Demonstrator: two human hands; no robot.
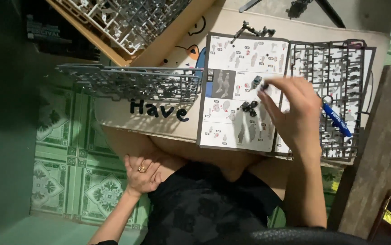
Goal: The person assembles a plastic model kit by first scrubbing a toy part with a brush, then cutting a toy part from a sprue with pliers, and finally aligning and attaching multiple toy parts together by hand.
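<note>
Right hand over an open model-kit instruction booklet, pinching a tiny dark part.

The right hand (295, 113) has its grip pressed on a small dark plastic piece (264, 86) above the open white instruction booklet (232, 122); a cluster of black plastic parts (249, 107) lies on the booklet just left of the fingertips. The left hand (142, 174) rests spread on the knee, well below the booklet. Grey plastic part frames (132, 81) lie left of the booklet, and a blue-handled tool (336, 119) lies to its right.
</note>
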